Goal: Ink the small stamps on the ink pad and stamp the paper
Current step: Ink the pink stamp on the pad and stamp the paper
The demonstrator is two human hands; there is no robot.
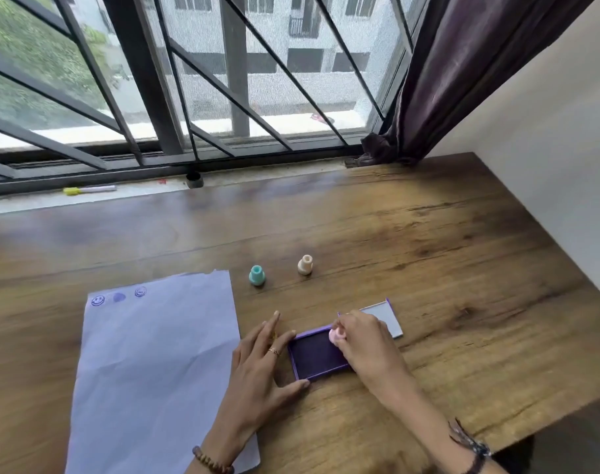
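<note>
While the right hand (362, 340) pinches a light, rigid pink stamp (336, 335) by its narrow neck on the ink pad (317, 355), the left hand (261, 364), fingers spread, steadies the pad's left edge; paper (155, 364) lies just left.

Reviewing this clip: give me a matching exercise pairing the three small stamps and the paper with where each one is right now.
Things:
1. pink stamp
2. teal stamp
3. cream stamp
4. paper

Places:
A. standing farthest right on the bare table
B. under the left wrist
C. pinched in the right hand on the ink pad
D. standing just past the paper's top right corner

Pairs: 1-C, 2-D, 3-A, 4-B
</note>
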